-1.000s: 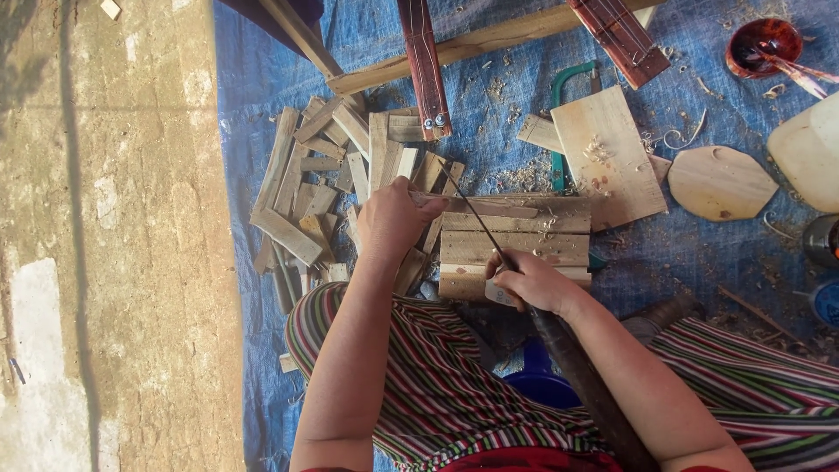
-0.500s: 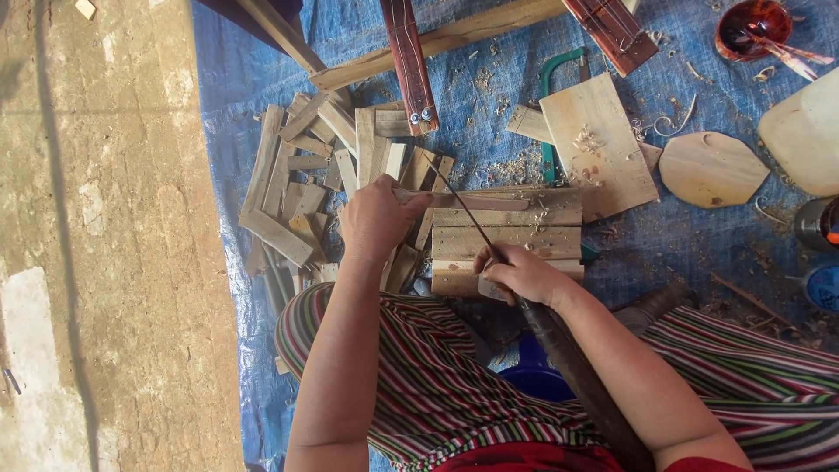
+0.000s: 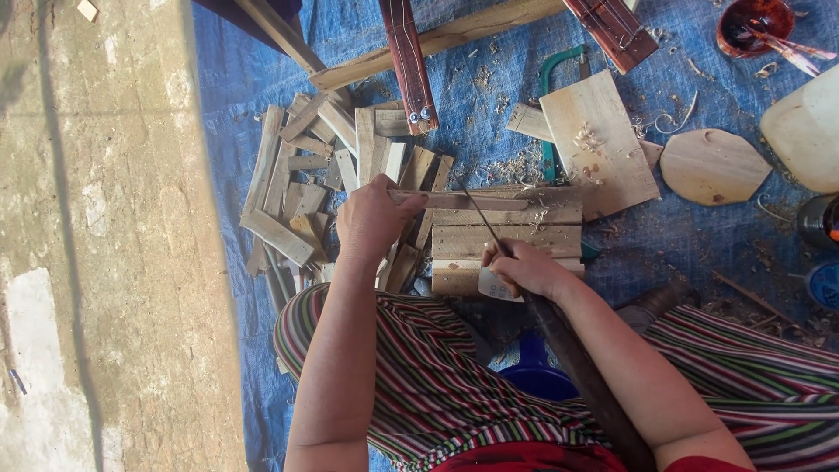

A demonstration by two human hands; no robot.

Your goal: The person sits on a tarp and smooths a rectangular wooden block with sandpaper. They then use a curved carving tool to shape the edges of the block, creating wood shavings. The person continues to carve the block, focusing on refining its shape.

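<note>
Head view. The left hand (image 3: pixel 374 218), at frame centre, pinches 1 end of a thin wooden strip (image 3: pixel 476 202), fingers curled around it. The strip lies flat along the top edge of a stack of short planks (image 3: pixel 507 238). The right hand (image 3: pixel 524 267), just below the stack, is closed in a fist on the handle of a long, slender blade (image 3: pixel 479 212) whose tip rests on the strip. The strip looks light, stiff and liable to split; it is probably best held at its left end, clear of the blade. To the left of the stack lies a heap of offcut slats (image 3: pixel 297 192). A blue tarpaulin (image 3: pixel 682 236) strewn with shavings covers the ground; bare concrete (image 3: pixel 96 262) fills the left of the frame. A flat board (image 3: pixel 603 149) and a rounded wooden disc (image 3: pixel 712 166) lie at upper right.
</note>
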